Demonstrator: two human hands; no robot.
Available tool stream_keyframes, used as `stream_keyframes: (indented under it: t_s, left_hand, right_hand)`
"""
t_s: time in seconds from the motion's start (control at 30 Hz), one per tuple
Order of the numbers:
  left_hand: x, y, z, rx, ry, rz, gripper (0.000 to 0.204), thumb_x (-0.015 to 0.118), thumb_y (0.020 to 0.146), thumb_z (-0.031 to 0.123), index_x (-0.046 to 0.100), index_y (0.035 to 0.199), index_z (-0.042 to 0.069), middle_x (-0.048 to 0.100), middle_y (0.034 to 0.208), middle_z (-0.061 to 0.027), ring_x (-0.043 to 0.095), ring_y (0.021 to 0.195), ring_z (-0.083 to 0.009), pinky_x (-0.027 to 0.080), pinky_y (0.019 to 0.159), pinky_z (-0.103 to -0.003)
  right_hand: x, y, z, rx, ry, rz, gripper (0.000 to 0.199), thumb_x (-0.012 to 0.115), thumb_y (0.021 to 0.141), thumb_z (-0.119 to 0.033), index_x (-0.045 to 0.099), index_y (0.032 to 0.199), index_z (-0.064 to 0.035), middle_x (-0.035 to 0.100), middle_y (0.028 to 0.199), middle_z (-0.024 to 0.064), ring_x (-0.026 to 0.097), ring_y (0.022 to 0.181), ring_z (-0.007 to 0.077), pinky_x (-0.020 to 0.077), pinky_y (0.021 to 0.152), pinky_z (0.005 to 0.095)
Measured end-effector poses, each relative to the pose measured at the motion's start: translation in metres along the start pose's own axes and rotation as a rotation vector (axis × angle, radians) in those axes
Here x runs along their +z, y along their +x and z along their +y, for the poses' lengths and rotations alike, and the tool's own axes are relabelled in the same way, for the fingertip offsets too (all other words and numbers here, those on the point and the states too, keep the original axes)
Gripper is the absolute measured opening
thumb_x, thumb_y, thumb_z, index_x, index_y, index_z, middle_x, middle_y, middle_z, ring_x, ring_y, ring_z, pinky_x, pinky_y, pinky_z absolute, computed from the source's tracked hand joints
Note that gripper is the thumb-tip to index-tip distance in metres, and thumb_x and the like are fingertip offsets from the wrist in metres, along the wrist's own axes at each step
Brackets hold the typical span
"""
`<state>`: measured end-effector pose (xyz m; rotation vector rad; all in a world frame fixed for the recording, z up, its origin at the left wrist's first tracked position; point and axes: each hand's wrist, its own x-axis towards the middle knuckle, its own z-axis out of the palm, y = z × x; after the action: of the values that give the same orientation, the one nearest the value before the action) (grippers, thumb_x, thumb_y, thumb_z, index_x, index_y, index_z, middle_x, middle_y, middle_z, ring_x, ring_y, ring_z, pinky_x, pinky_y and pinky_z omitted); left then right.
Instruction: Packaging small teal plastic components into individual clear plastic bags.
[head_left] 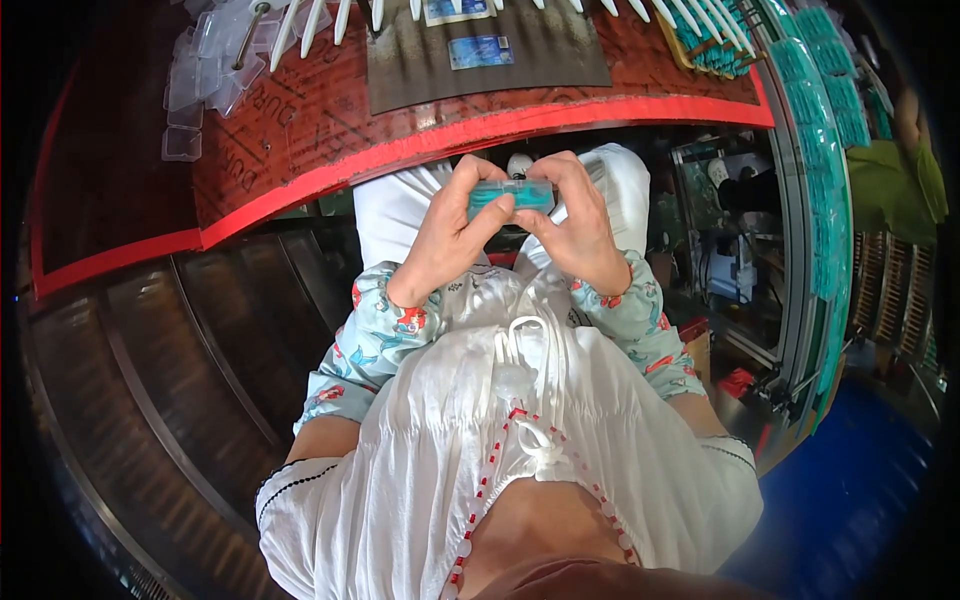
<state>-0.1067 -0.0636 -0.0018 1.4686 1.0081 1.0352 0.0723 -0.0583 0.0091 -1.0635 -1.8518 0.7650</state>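
Over my lap, just off the table's near edge, I hold a small clear plastic box (532,193) with teal pieces inside. My left hand (450,225) grips its left end, the thumb laid across the front. My right hand (582,222) closes on the right end, thumb below and fingers along the top. The box is level and looks closed, though my fingers cover both ends. I cannot make out what the teal pieces are.
The red-edged table (330,165) bears empty clear boxes (205,65) at the left, a dark mat (420,85) with a blue card (480,52), white prongs (340,20) and a tray of teal pieces (715,50). Bagged teal pieces (822,190) line a rail at right, near a person in green (890,190).
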Motion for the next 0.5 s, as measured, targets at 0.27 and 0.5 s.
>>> stream_keyframes:
  t_s: [0.27, 0.5]
  left_hand:
    - [-0.001, -0.009, 0.005, 0.029, 0.071, 0.052, 0.019, 0.060, 0.088, 0.013, 0.054, 0.101, 0.000, 0.059, 0.086, -0.0116, 0.058, 0.077, -0.0202, 0.046, 0.070, -0.031]
    - [0.006, -0.006, -0.029, -0.059, -0.338, 0.125, 0.027, 0.059, 0.092, 0.027, 0.057, 0.102, 0.002, 0.058, 0.097, -0.0063, 0.056, 0.092, -0.0166, 0.045, 0.081, -0.030]
  right_hand:
    - [-0.003, -0.001, 0.010, 0.093, 0.250, -0.150, 0.031, 0.076, 0.077, -0.016, 0.061, 0.097, 0.0028, 0.057, 0.092, 0.0104, 0.056, 0.084, 0.0211, 0.0445, 0.073, 0.0317]
    - [0.008, 0.002, 0.011, 0.124, 0.382, 0.012, 0.031, 0.076, 0.076, -0.022, 0.063, 0.095, -0.0019, 0.055, 0.087, 0.0074, 0.055, 0.081, 0.0202, 0.0437, 0.070, 0.0333]
